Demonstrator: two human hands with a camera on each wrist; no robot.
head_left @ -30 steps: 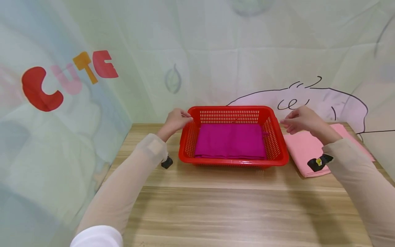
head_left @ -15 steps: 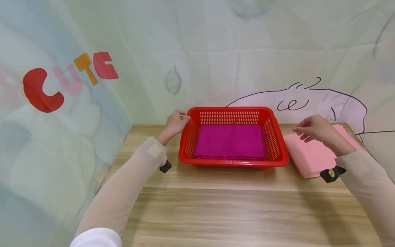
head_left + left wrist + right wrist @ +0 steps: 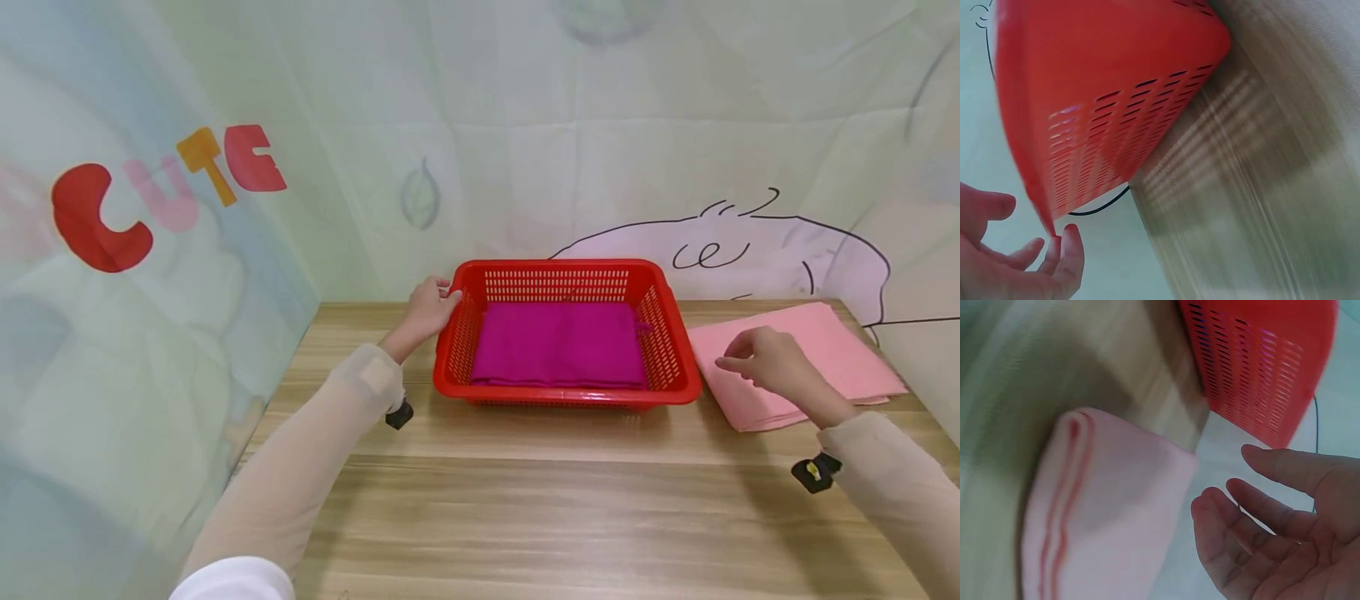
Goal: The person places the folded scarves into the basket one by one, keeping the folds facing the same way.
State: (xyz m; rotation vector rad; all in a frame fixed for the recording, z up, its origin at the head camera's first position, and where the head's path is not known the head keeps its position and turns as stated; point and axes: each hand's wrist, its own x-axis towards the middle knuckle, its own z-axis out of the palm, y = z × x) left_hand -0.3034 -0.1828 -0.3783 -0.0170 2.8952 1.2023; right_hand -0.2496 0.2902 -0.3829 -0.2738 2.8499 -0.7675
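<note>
A red plastic basket (image 3: 566,395) with slotted walls stands on the table, a folded magenta cloth (image 3: 558,342) lying inside. My left hand (image 3: 432,306) is at the basket's left rim. In the left wrist view its fingertips (image 3: 1071,240) meet the rim's far end, while the thumb stays apart from it. To the basket's right lies a folded pink cloth (image 3: 817,350), its layered edge showing in the right wrist view. Over that cloth hovers my right hand (image 3: 776,367), fingers loosely bent, holding nothing, with a gap between thumb and fingers.
The wood-grain table (image 3: 570,517) extends in front of the basket. Behind it hangs a printed backdrop (image 3: 510,183), close to the basket's back rim. Black wrist devices (image 3: 816,472) sit under both sleeves.
My right hand has moved away from beside the basket's right rim, rightward and down over the pink cloth. My left hand has lowered slightly along the left rim. The basket has stayed in place.
</note>
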